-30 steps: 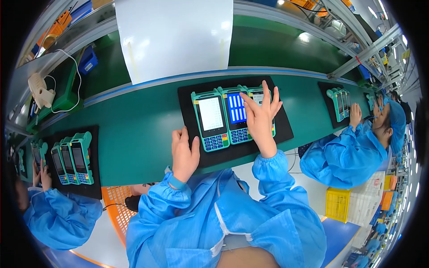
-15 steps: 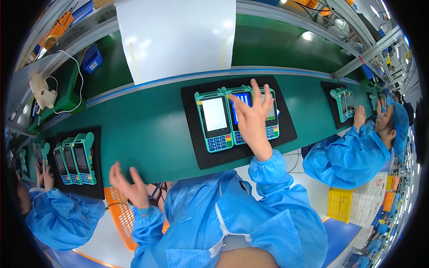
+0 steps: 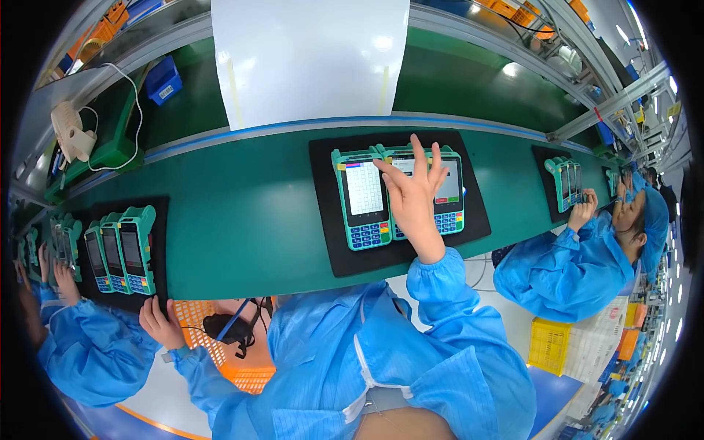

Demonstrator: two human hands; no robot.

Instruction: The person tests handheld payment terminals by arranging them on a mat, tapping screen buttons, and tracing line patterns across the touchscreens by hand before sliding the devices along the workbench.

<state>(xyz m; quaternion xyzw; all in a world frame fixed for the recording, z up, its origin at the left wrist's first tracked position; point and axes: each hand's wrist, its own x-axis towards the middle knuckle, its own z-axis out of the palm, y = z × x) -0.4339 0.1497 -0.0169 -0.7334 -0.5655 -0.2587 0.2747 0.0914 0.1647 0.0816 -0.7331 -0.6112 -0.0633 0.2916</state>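
Observation:
Three teal payment terminals stand side by side on a black mat [image 3: 343, 260] ahead of me. The left terminal [image 3: 364, 194] shows a white grid with a coloured strip at its top. Over the middle terminal [image 3: 400, 167], whose screen is mostly hidden, my right hand [image 3: 415, 202] is spread open; I cannot tell whether a fingertip touches it. The right terminal [image 3: 449, 191] has a light screen with red and green blocks. My left hand [image 3: 163, 324] holds nothing, its fingers apart at the bench's front edge, beside the corner of another black mat.
More dark-screened terminals [image 3: 121, 253] stand at left, near a co-worker's hand [image 3: 66, 284]. An orange basket [image 3: 246, 378] with a black corded item [image 3: 231, 328] is below the bench. At right, another co-worker [image 3: 568, 257] sits by further terminals [image 3: 565, 183]. A white sheet [image 3: 312, 62] hangs behind.
My left hand has moved left to the bench edge. The middle terminal's screen went from blue to light, and a coloured strip appeared on the left one. My right hand stays over the middle terminal.

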